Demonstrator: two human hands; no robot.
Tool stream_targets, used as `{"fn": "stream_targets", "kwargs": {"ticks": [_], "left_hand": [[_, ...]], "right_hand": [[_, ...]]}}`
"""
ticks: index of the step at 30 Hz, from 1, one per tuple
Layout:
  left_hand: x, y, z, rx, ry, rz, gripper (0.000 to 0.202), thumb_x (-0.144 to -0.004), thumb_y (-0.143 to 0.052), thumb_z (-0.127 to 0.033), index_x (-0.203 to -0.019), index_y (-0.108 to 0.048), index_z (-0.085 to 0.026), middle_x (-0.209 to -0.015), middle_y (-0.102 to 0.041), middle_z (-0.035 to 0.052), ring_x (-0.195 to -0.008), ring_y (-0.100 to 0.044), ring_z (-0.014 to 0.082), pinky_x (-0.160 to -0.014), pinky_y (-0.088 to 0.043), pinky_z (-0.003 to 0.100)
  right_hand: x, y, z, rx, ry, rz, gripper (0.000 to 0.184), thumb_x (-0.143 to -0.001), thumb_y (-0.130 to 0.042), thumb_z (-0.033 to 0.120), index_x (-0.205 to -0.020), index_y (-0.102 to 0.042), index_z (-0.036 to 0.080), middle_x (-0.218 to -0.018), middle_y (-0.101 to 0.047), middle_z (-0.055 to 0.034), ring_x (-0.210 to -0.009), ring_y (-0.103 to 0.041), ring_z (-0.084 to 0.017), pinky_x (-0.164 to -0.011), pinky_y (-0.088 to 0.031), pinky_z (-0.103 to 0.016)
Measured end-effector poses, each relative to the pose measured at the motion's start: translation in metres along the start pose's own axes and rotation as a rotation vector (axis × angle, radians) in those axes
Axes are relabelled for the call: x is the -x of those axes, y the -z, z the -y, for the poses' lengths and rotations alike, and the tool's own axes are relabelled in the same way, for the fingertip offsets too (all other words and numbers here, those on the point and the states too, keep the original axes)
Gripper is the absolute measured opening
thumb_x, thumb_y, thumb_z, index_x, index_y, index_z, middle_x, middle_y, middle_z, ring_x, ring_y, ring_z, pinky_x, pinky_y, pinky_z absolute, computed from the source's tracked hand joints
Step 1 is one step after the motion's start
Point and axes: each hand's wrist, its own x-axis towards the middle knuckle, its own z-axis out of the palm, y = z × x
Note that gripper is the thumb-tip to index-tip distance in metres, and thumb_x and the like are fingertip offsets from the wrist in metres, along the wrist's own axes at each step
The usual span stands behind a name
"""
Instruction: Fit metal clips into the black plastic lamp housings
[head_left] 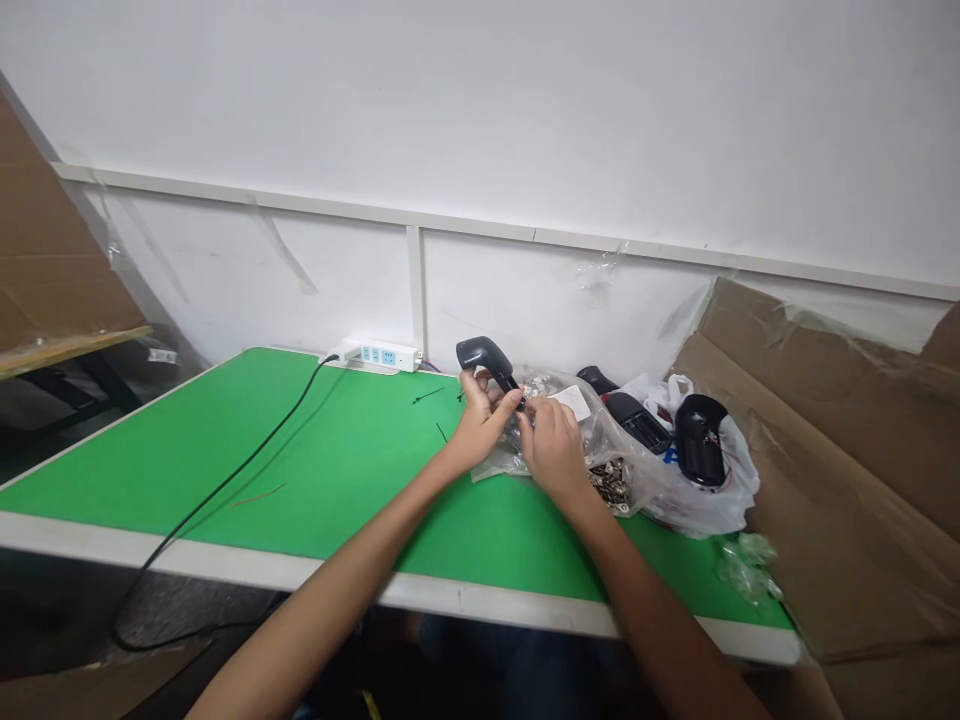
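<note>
A black handheld barcode scanner [484, 354] is held up above the table, its head toward the wall and its handle slanting down to the right. My left hand [478, 425] is closed around the handle, thumb along it. The fingers of my right hand [556, 448] pinch the lower end of that handle; whether they also hold a small part there is hidden. Just behind my hands lies a clear plastic bag [592, 425] with a white label, and small metal parts [611, 482] show at its near side.
On the right, black device housings [701, 440] lie on a white plastic bag [731, 505]. A power strip [386, 356] sits at the table's back edge, its black cable [247, 470] crossing the green tabletop [337, 470]. Cardboard [832, 480] stands along the right side.
</note>
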Motion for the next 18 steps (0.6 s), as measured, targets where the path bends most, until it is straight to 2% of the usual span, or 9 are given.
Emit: {"fn": "stream_targets", "kwargs": {"ticks": [18], "left_hand": [[0.0009,0.0001,0.0053,-0.062,0.0,-0.03,0.064,-0.093,-0.073,-0.056,-0.129,-0.027,-0.03,-0.14,-0.051,0.0111,-0.109,-0.07,0.0196,-0.1,-0.057,0.041]], "right_hand": [[0.0008,-0.001,-0.0082,-0.041,0.015,0.097,0.025,-0.111,-0.04,0.03,-0.111,-0.061,0.017,-0.099,-0.068,-0.0145,-0.094,-0.065,-0.028,-0.084,-0.057,-0.046]]}}
